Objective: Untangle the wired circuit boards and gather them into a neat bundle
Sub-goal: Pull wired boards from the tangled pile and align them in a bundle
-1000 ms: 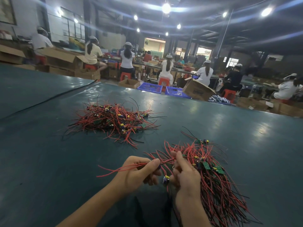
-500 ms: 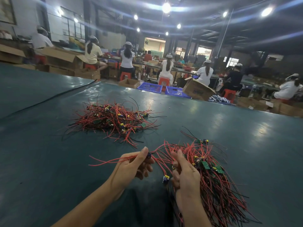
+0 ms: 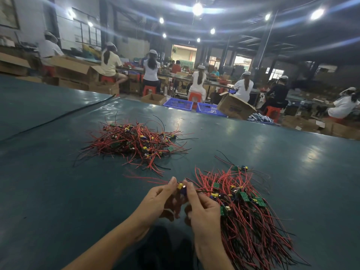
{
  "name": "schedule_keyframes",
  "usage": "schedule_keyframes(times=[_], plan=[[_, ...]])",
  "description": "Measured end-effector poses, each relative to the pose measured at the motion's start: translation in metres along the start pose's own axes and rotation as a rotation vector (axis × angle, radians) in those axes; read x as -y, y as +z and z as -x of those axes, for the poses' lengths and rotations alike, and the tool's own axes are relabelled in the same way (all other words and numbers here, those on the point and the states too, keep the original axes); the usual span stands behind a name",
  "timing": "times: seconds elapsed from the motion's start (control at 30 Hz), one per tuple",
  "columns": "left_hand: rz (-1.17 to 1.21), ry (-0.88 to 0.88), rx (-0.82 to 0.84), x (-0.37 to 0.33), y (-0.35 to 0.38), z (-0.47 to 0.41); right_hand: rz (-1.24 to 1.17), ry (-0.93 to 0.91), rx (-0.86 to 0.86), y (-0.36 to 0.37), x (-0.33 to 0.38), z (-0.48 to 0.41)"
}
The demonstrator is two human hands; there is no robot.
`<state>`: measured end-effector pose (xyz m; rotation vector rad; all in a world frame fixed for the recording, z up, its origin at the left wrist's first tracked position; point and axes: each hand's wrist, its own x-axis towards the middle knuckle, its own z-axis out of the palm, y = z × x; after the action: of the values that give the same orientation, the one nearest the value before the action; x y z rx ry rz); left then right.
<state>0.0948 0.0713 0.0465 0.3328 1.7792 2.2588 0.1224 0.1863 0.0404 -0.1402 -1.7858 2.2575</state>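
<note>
At lower centre, a wired circuit board (image 3: 181,187) with a yellow part is pinched between the curled fingertips of the left hand (image 3: 158,199) and the right hand (image 3: 203,210). A gathered bundle (image 3: 247,217) is laid against the right hand on the green table (image 3: 58,191). A tangled pile (image 3: 136,142) is seen apart, left of centre.

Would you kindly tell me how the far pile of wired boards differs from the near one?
The far pile is a tangle, wires pointing every way; the near pile has wires mostly running one way, toward the person. No hand is at the far pile; at the edge of the near pile the left hand and right hand pinch a yellow-capped piece. Both piles hold red and black wires and small green boards.
</note>
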Motion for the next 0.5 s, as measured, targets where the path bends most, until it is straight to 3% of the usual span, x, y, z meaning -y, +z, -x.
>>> schedule_keyframes(times=[0.17, 0.37, 0.5], plan=[[-0.056, 0.018, -0.140, 0.003, -0.008, -0.007, -0.334, 0.121, -0.314, -0.011, 0.004, -0.009], [-0.177, 0.143, -0.304, 0.007, -0.022, -0.013, -0.378, 0.224, -0.318, -0.017, 0.005, -0.011], [-0.648, 0.334, -0.438, 0.014, -0.042, -0.021, -0.317, 0.186, -0.313, -0.016, 0.002, -0.013]])
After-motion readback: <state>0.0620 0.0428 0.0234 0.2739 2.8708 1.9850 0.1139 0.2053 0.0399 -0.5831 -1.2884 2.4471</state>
